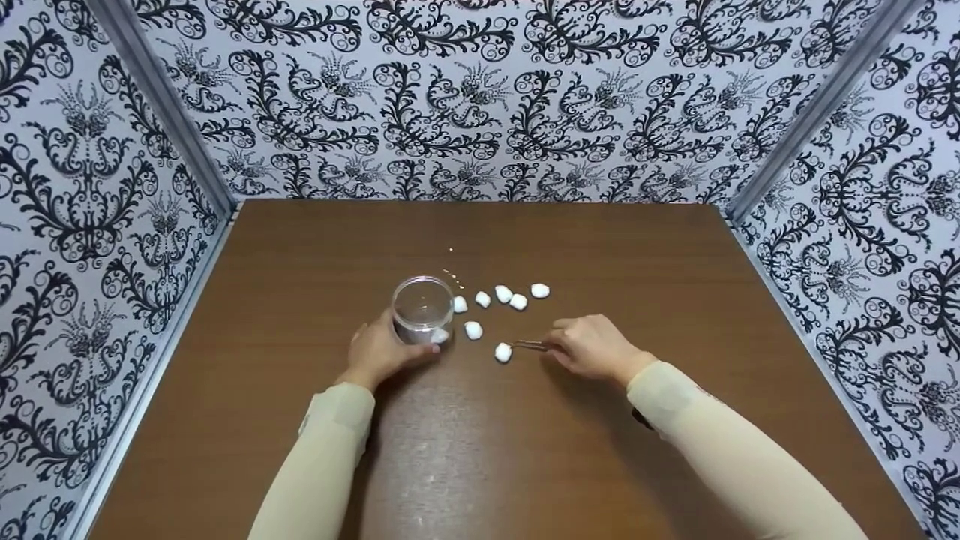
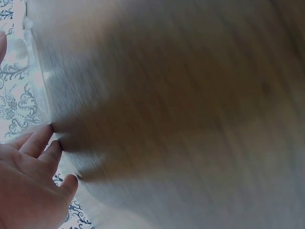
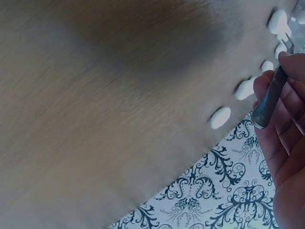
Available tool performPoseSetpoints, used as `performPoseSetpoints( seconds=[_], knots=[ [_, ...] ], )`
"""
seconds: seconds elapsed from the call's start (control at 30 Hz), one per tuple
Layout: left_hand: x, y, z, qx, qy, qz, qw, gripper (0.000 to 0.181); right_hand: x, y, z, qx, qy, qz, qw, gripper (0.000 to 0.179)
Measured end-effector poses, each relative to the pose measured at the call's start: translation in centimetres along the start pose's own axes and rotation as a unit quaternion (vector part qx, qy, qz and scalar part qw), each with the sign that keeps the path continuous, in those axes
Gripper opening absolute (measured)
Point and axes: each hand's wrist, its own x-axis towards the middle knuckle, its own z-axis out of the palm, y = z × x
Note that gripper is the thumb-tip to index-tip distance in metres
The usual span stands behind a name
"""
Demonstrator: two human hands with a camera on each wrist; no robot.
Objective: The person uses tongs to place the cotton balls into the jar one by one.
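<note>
In the head view my left hand (image 1: 380,352) holds a clear round jar (image 1: 422,300) by its near side, thumb along the front. A white cotton ball (image 1: 439,337) shows through the jar's lower wall. My right hand (image 1: 592,345) pinches metal tweezers (image 1: 531,345), which point left. Their tips meet a cotton ball (image 1: 503,352) on the table; whether they grip it I cannot tell. In the right wrist view the tweezers (image 3: 270,100) lie between thumb and fingers. The left wrist view shows the left hand (image 2: 33,176) at its edge, the jar barely visible.
Several more cotton balls lie right of the jar, among them a near one (image 1: 472,330) and a far right one (image 1: 540,290). Small pale crumbs (image 1: 454,277) are scattered behind the jar. Patterned walls (image 1: 480,97) enclose the brown table (image 1: 480,465) at the back and sides.
</note>
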Motion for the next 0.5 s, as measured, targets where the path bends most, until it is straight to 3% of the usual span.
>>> performPoseSetpoints(
  seconds=[0.5],
  knots=[
    [-0.11, 0.0, -0.01, 0.006, 0.001, 0.004, 1.0, 0.115, 0.63, -0.34, 0.36, -0.02, -0.026, -0.019, 0.9993, 0.008]
  ],
)
